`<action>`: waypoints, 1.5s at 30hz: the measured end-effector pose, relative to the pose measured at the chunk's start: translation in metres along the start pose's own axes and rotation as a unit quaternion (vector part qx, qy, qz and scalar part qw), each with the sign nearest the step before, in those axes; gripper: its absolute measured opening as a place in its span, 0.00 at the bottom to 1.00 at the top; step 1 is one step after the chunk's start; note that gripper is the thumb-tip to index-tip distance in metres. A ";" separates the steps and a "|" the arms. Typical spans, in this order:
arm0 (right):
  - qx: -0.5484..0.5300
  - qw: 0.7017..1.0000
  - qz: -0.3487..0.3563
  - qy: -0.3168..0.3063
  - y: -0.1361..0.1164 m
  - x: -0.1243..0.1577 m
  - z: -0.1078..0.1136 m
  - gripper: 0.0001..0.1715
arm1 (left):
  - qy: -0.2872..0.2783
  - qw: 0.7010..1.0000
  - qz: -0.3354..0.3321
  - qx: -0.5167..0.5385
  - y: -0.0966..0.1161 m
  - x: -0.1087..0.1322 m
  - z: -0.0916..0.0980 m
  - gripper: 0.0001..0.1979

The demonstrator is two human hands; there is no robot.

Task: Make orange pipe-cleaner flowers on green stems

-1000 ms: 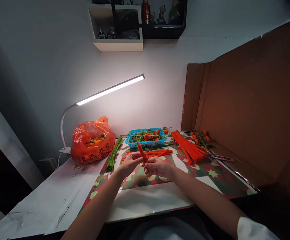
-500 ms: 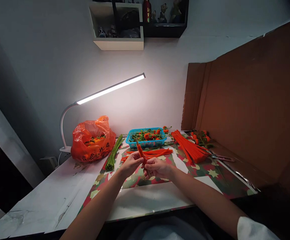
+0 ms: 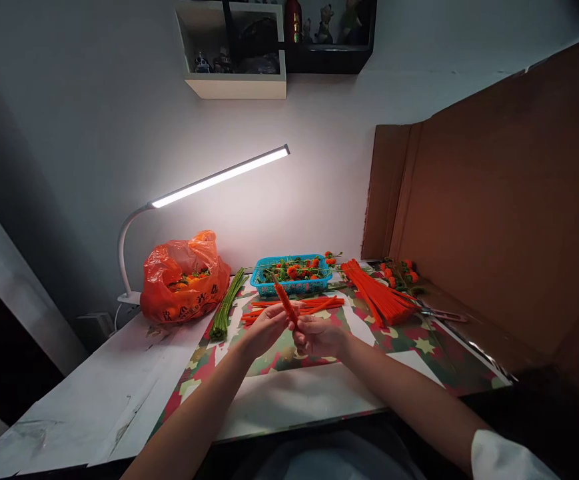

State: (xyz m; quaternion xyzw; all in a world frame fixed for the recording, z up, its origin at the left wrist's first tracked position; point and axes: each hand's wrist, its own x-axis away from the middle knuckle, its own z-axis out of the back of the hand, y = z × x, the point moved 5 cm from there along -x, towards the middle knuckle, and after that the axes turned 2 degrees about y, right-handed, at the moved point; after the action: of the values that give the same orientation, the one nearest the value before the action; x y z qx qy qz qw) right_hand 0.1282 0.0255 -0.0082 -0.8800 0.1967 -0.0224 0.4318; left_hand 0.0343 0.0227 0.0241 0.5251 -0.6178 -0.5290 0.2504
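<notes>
An orange fuzzy coil on a thin rod [image 3: 285, 300] is held up between both hands, its tip pointing up and to the left. My left hand [image 3: 267, 327] has its fingers closed on the coil's left side. My right hand [image 3: 316, 335] pinches its lower end. Just behind the hands, loose orange fuzzy stems [image 3: 322, 303] lie on the patterned table cover [image 3: 284, 353]. Whether the fingers hold a loose strand too is too small to tell.
A blue basket [image 3: 299, 287] of orange flowers stands behind. Green stems [image 3: 226, 310] and an orange bag [image 3: 179, 287] are left; an orange bundle [image 3: 379, 293], scissors [image 3: 444, 315] and cardboard [image 3: 494, 200] are right. A lamp [image 3: 219, 177] shines above.
The coil has shifted slightly right and tilts further left. The fingers of both hands have moved a little around it, and my right hand has turned slightly.
</notes>
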 end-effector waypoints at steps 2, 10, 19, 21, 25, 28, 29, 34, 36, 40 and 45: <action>-0.018 0.999 -0.008 -0.036 0.002 0.001 -0.002 0.14 | -0.031 0.999 0.007 -0.001 0.000 0.001 -0.004 0.19; -0.042 0.997 -0.029 -0.055 0.015 -0.001 -0.007 0.12 | -0.058 0.998 0.011 -0.003 -0.007 0.002 -0.005 0.23; -0.064 0.997 0.005 0.031 0.004 -0.002 0.002 0.11 | 0.005 0.999 -0.014 0.047 0.000 -0.004 0.013 0.21; -0.047 0.998 -0.012 0.049 0.003 -0.001 0.002 0.11 | 0.037 0.998 -0.012 0.039 0.003 -0.006 0.023 0.20; -0.009 0.997 -0.041 0.064 0.003 0.002 -0.002 0.14 | 0.058 0.998 -0.010 -0.024 0.006 -0.006 0.032 0.18; 0.003 0.997 -0.026 0.068 0.002 0.001 -0.004 0.15 | 0.038 0.998 0.007 -0.053 0.004 -0.005 0.031 0.17; 0.002 0.997 -0.020 0.072 0.003 0.000 -0.004 0.14 | 0.030 0.998 0.011 -0.058 0.004 -0.005 0.030 0.17; -0.013 0.994 -0.029 0.104 0.004 0.000 -0.004 0.12 | 0.008 0.996 0.010 -0.085 0.002 -0.005 0.029 0.15; -0.007 0.992 -0.031 0.121 0.003 0.001 -0.004 0.12 | 0.004 0.994 0.014 -0.105 0.004 -0.005 0.028 0.16; 0.023 0.989 -0.033 0.139 0.000 0.004 -0.004 0.13 | -0.015 0.990 0.014 -0.140 0.009 -0.004 0.024 0.15; 0.061 0.984 -0.034 0.166 -0.001 0.002 0.000 0.15 | -0.017 0.983 0.003 -0.181 0.011 -0.004 0.023 0.13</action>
State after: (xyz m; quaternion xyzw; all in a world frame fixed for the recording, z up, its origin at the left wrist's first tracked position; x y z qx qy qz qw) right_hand 0.1306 0.0248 -0.0077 -0.8425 0.2335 -0.1948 0.4447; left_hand 0.0116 0.0341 0.0280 0.4596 -0.5176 -0.6405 0.3326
